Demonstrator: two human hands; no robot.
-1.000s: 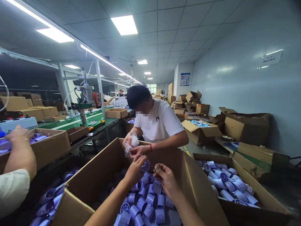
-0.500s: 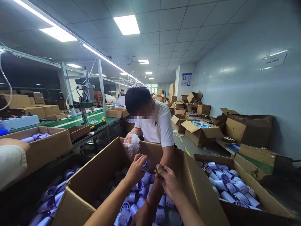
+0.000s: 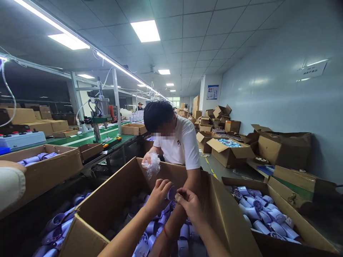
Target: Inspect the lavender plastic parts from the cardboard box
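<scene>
Housing (image 3: 171,193) crosswise, opening toward right hand (image 3: 190,204)

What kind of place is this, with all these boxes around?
Most likely a factory assembly floor. Open cardboard boxes hold heaps of identical pale purple plastic parts, a green workbench line carries a press-like machine, and a person in a white shirt works across the box.

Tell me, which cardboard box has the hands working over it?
The big middle box, under the left hand and right hand. The boxes either side hold the same lilac parts but no hands.
</scene>
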